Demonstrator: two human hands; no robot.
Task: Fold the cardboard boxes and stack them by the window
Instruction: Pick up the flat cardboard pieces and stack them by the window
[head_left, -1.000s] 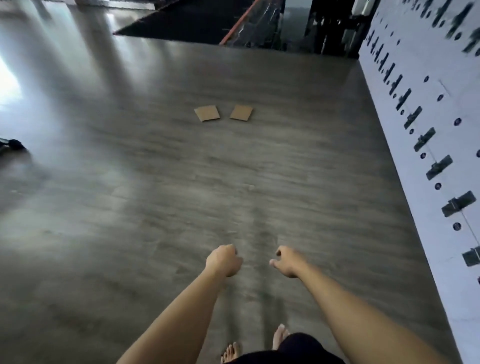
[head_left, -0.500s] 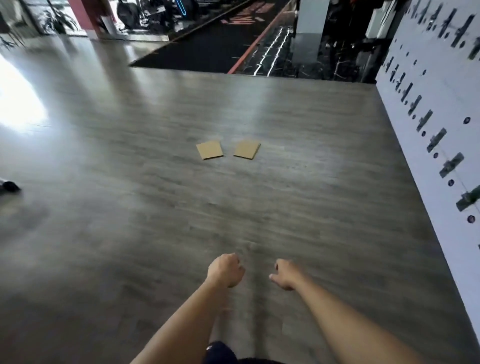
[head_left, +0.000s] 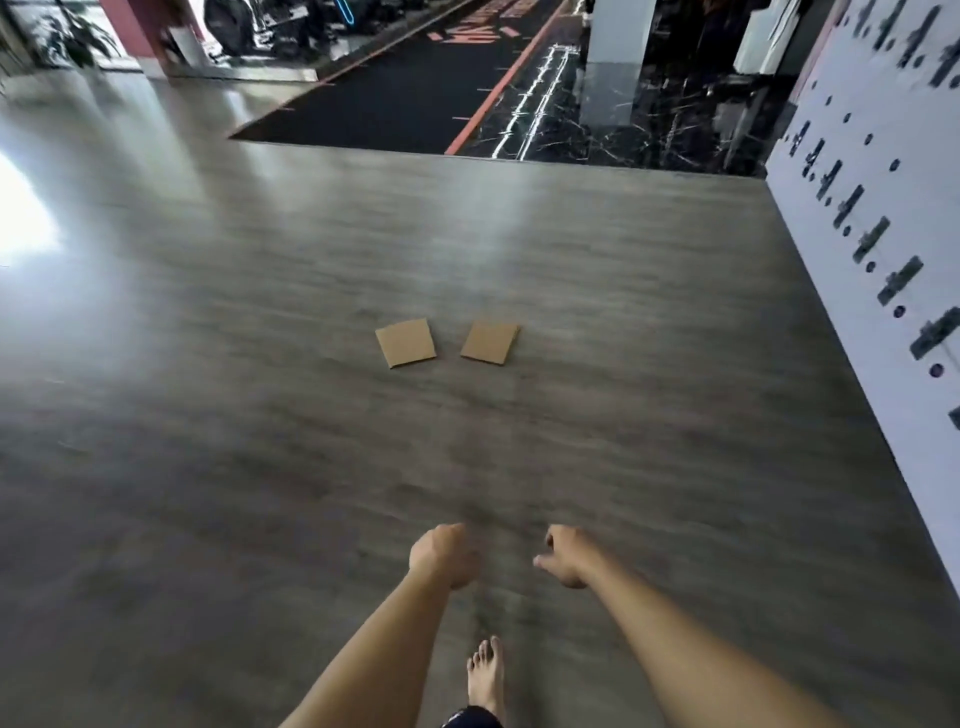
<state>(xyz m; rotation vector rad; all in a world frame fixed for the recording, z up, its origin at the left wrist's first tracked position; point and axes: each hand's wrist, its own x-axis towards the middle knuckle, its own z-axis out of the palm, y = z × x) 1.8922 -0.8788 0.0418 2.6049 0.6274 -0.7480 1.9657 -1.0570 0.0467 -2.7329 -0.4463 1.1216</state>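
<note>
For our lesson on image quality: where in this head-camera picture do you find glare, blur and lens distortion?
Head view: strong glare whitens the grey floor at the left edge; streaky motion blur smears the floor near the left hand and right hand; the two cardboard pieces stay fairly sharp; wide-angle distortion leans the white wall at the right.

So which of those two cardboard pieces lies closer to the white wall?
The right cardboard piece; the left cardboard piece lies farther from the white wall.
</note>
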